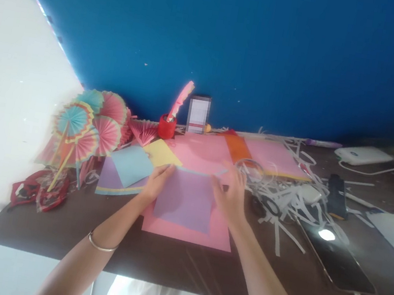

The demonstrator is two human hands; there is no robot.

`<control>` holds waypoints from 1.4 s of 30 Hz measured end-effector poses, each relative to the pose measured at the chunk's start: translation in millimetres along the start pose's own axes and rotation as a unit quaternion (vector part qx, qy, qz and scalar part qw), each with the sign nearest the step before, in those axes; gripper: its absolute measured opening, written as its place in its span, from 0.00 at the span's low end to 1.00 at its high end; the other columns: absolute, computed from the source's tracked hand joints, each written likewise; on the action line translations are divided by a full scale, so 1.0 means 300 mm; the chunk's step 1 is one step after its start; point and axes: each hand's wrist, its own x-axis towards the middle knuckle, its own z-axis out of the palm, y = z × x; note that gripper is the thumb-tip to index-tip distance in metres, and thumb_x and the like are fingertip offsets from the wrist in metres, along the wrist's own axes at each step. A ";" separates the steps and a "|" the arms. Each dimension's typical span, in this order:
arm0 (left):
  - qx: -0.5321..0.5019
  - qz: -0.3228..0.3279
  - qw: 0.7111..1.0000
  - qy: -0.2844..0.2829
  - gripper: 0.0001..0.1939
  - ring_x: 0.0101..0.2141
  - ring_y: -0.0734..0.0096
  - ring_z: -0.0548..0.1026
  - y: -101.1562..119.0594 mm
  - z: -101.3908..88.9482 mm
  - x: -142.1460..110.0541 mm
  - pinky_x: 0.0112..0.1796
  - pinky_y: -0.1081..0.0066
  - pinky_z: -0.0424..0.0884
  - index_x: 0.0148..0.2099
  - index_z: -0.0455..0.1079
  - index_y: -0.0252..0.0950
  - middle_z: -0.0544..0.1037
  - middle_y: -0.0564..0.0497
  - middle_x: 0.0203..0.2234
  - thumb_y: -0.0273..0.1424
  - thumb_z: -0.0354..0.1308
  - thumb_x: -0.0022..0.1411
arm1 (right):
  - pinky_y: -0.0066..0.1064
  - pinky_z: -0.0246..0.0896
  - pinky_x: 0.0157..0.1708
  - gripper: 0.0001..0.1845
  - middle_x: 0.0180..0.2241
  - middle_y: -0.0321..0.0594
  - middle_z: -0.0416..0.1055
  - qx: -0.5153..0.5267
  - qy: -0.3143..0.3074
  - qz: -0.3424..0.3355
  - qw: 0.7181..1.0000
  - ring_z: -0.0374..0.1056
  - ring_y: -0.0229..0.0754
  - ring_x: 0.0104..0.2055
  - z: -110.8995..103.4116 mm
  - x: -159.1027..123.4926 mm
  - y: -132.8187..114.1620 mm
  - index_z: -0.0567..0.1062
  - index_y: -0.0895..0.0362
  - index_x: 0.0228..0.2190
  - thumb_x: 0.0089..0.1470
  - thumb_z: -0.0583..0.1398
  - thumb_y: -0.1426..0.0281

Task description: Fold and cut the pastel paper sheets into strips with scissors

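Note:
A sheet of purple paper (184,200) lies over a larger pink sheet (186,234), with a narrow light blue strip along its far edge. My left hand (157,181) is closed on the purple sheet's far left corner. At the far right corner, my right hand (231,196) has its thumb and fingers closed on the same sheet, next to the blue strip's end. Just left of my left hand are a light blue sheet (130,164) and a yellow sheet (166,154), above another purple sheet (113,177).
Pleated paper fans (105,128) on sticks stand at the left, beside a red cup (167,127). White paper strips (282,201) tangle at the right, near a phone (344,258) with a cable. A blue wall (235,49) rises behind the dark table (67,231).

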 end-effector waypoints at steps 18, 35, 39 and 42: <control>0.092 0.026 0.993 -0.075 0.26 0.20 0.79 0.49 0.015 0.011 -0.016 0.22 0.73 0.47 0.21 0.46 0.36 0.49 0.57 0.17 0.51 0.48 0.55 | 0.41 0.51 0.44 0.09 0.28 0.37 0.71 -0.022 -0.086 -0.069 0.994 0.66 0.43 0.33 0.012 -0.019 -0.038 0.70 0.54 0.27 0.56 0.52 0.67; 0.113 0.035 0.990 -0.082 0.24 0.20 0.79 0.50 0.008 0.011 -0.013 0.22 0.74 0.49 0.21 0.47 0.36 0.50 0.57 0.17 0.49 0.46 0.58 | 0.42 0.52 0.46 0.12 0.37 0.41 0.72 0.021 -0.077 -0.024 0.997 0.66 0.44 0.40 -0.008 -0.009 -0.049 0.71 0.53 0.35 0.58 0.49 0.65; 0.064 0.028 0.997 -0.020 0.24 0.20 0.79 0.50 0.005 0.004 -0.006 0.22 0.73 0.48 0.21 0.48 0.36 0.49 0.58 0.18 0.49 0.48 0.57 | 0.38 0.61 0.38 0.17 0.38 0.44 0.72 0.147 -0.007 0.116 0.982 0.68 0.45 0.39 -0.015 0.004 -0.023 0.69 0.55 0.41 0.56 0.51 0.59; 0.025 0.026 0.999 0.014 0.24 0.20 0.79 0.50 0.009 0.000 -0.003 0.23 0.73 0.48 0.21 0.49 0.36 0.50 0.58 0.18 0.47 0.51 0.56 | 0.35 0.63 0.33 0.16 0.31 0.41 0.73 0.198 -0.022 0.158 0.967 0.69 0.44 0.34 -0.013 0.010 -0.012 0.72 0.57 0.33 0.50 0.57 0.57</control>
